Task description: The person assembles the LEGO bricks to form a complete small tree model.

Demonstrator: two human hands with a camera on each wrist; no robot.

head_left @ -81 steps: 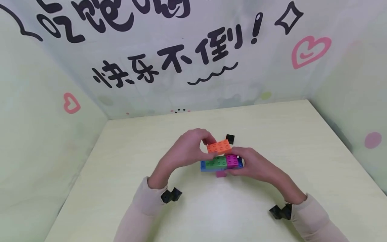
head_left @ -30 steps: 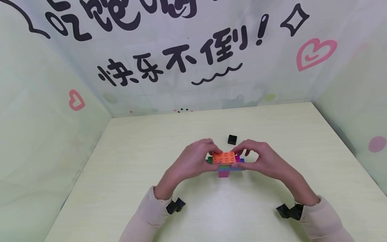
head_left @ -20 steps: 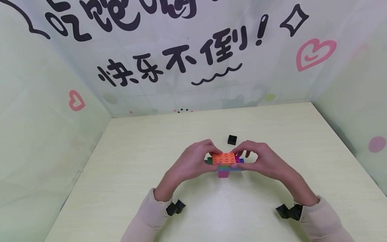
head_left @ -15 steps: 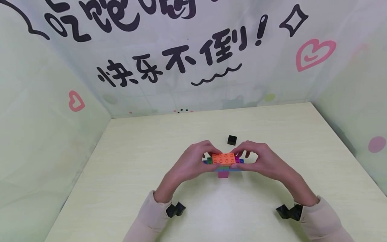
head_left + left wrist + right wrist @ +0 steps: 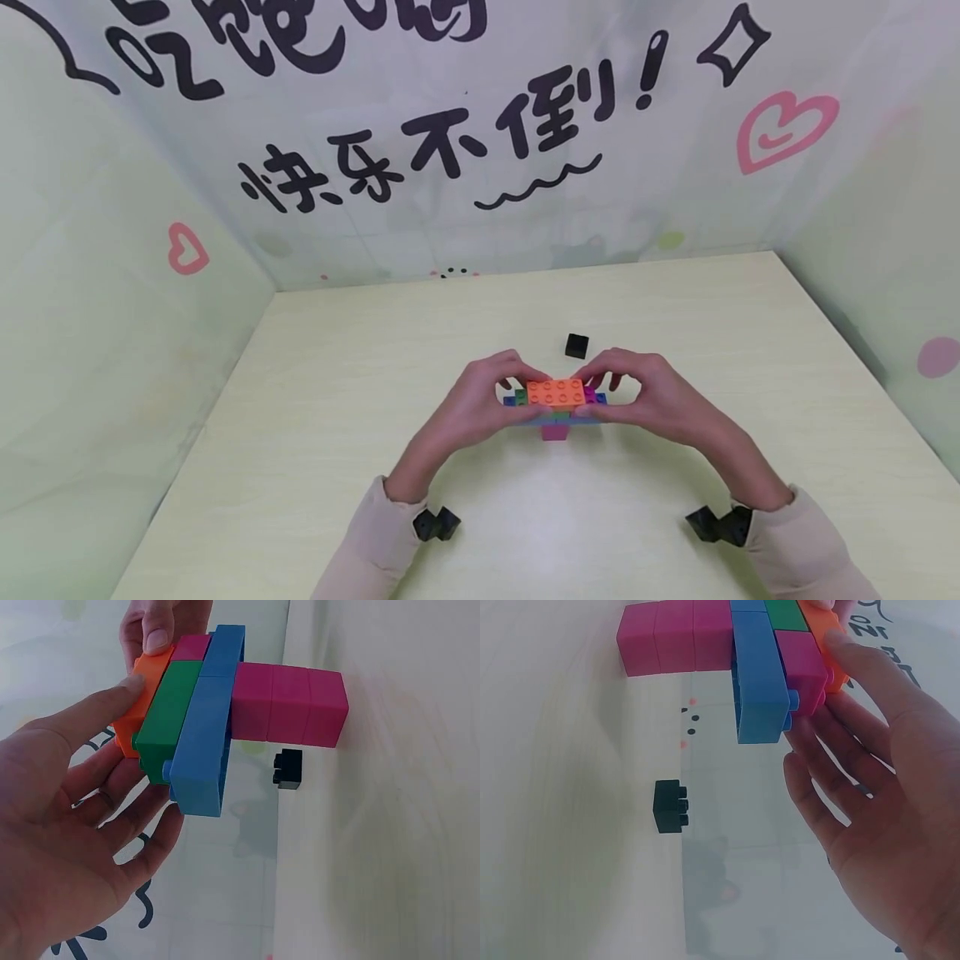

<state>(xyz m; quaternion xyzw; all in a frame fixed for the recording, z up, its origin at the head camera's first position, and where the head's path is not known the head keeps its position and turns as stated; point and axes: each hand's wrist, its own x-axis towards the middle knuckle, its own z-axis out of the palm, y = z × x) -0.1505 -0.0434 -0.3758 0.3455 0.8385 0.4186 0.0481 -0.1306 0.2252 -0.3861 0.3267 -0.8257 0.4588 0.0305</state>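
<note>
An orange eight-stud toy brick (image 5: 555,392) lies across the top of a small brick build. My left hand (image 5: 480,404) pinches its left end between thumb and fingers. On the other end, my right hand (image 5: 648,392) pinches it the same way. Beneath it, the left wrist view shows a green brick (image 5: 172,712), then a layer of blue bricks (image 5: 201,742) on a magenta column (image 5: 289,705) that stands on the table. A short magenta brick (image 5: 802,667) sits beside the green one on the right. Blue ends stick out past both sides.
A small black brick (image 5: 577,346) lies on the pale table (image 5: 360,358) just behind the build. Printed cloth walls (image 5: 420,233) enclose the back and both sides. Black devices sit on both wrists (image 5: 437,524).
The orange brick, earlier tilted in the left hand above the green one, now lies level on the build. My right hand has shifted from the magenta end onto it. Recently both hands barely move.
</note>
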